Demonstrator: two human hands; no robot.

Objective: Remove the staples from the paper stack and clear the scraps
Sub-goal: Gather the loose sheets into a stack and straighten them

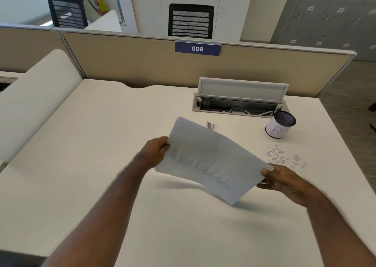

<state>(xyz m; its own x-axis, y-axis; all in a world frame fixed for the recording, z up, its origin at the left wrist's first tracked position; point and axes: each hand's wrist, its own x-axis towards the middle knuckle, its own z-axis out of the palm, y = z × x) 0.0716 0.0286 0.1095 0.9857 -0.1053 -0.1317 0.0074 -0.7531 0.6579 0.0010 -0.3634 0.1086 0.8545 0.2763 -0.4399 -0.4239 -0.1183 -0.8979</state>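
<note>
Head view: my left hand (156, 151) pinches one short edge of the paper stack (211, 161) and my right hand (284, 180) the opposite corner, holding it above the bench (101, 144). It seems light and floppy, bowing between grips; edges suit holding. Its long axis slants from far-left to near-right.
</note>
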